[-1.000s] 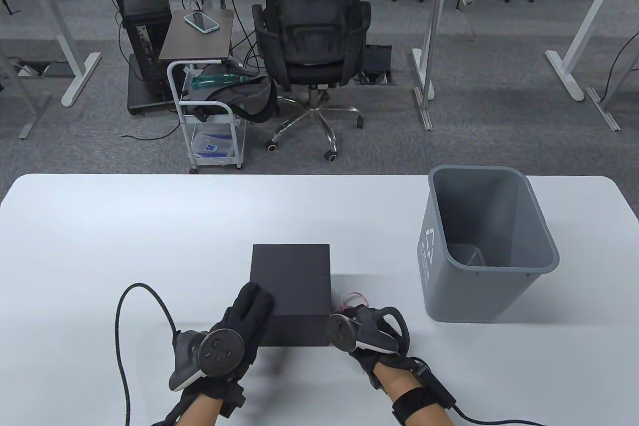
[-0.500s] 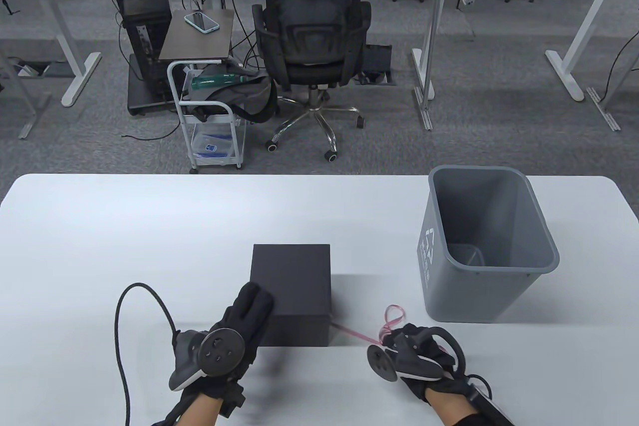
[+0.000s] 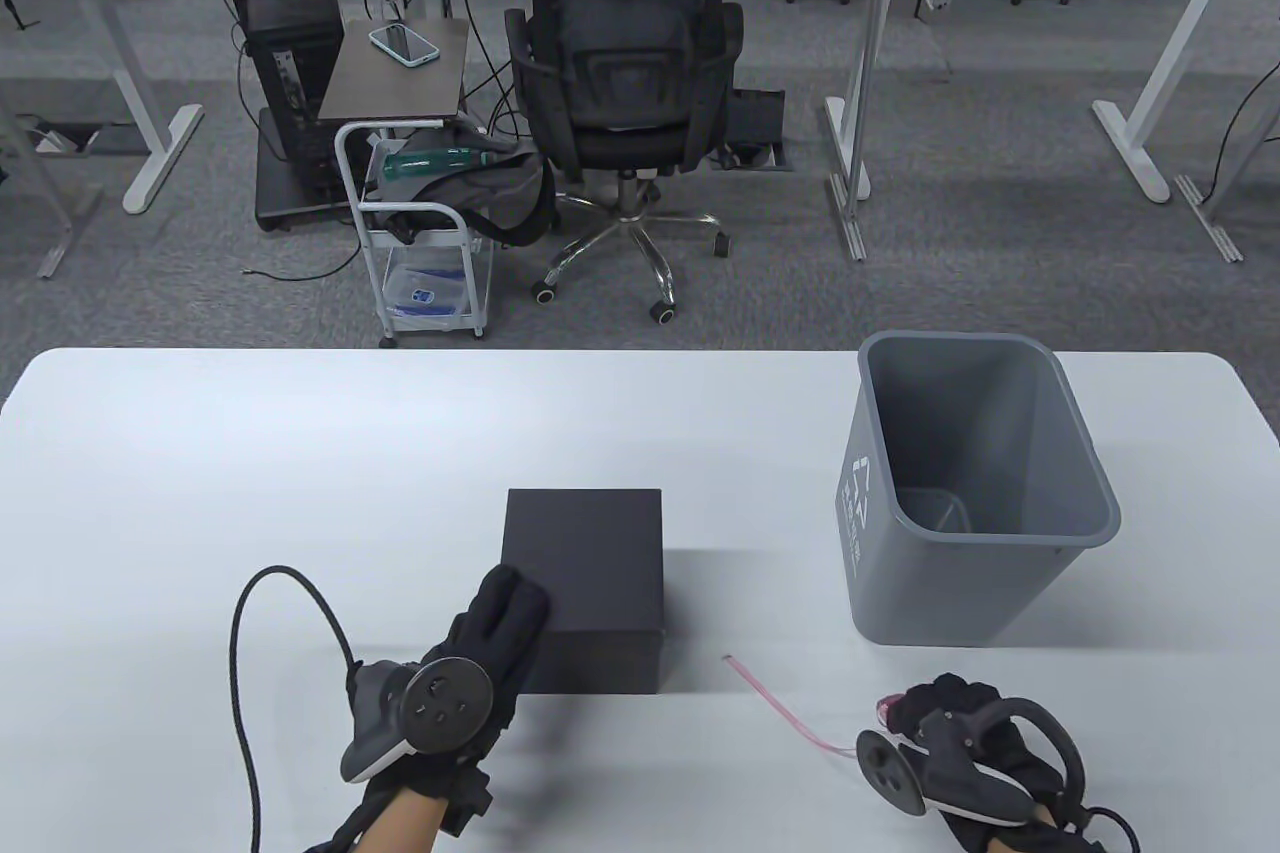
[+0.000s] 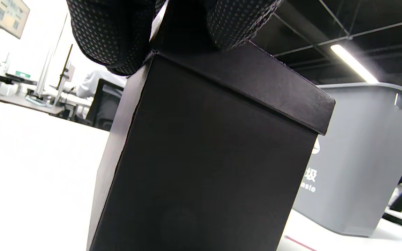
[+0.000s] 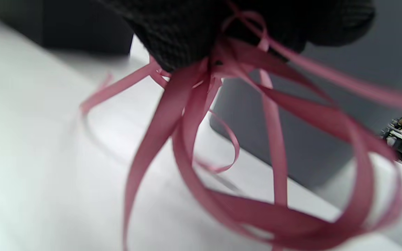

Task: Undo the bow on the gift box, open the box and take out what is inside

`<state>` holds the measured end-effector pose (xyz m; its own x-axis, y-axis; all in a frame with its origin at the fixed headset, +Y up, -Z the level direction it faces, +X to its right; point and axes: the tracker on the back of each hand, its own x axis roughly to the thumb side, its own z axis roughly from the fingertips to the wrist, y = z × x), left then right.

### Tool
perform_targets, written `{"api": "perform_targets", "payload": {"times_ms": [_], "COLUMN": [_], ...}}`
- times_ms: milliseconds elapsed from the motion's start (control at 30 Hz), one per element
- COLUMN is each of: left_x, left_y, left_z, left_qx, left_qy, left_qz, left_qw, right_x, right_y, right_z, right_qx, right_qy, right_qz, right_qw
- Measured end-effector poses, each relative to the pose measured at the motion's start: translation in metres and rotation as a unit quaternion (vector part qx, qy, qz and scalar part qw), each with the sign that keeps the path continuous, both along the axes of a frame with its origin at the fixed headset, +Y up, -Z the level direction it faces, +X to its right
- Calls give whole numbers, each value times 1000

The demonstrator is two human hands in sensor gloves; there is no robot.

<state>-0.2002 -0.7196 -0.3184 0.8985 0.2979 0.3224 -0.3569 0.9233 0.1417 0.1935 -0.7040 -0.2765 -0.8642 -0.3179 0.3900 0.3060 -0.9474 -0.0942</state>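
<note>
The ribbon (image 3: 790, 708) is off the box (image 3: 583, 558), so the untying looks done. The right hand (image 3: 960, 743) grasps the bunched ribbon near the table (image 3: 200, 453) edge, well apart from the box. The left hand (image 3: 470, 653) rests with straight fingers on the box's near left corner. The lid is on; opening and taking out the content are left.

White table (image 3: 300, 453): box (image 3: 585, 563), bin (image 3: 880, 593), ribbon (image 3: 780, 703).

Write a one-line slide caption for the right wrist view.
Right hand grips bunched pink ribbon above the table.
</note>
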Motion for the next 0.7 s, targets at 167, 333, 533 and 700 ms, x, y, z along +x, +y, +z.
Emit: {"api": "perform_targets", "payload": {"times_ms": [167, 333, 533, 700], "left_x": [-2, -1, -1, -1], "left_y": [-1, 0, 0, 0], "left_z": [0, 0, 0, 0], "left_qx": [-2, -5, -5, -6], "left_qy": [-2, -3, -2, -3], "left_qz": [8, 7, 6, 9], "left_qw": [1000, 1000, 1000, 1000], "right_x": [-41, -65, -64, -42], "right_y": [25, 68, 141, 209], "right_z": [-15, -26, -41, -52], "right_qx": [34, 90, 150, 221], "right_qy": [28, 39, 8, -56], "right_qz": [-94, -119, -170, -242], "right_qw": [995, 988, 974, 943]}}
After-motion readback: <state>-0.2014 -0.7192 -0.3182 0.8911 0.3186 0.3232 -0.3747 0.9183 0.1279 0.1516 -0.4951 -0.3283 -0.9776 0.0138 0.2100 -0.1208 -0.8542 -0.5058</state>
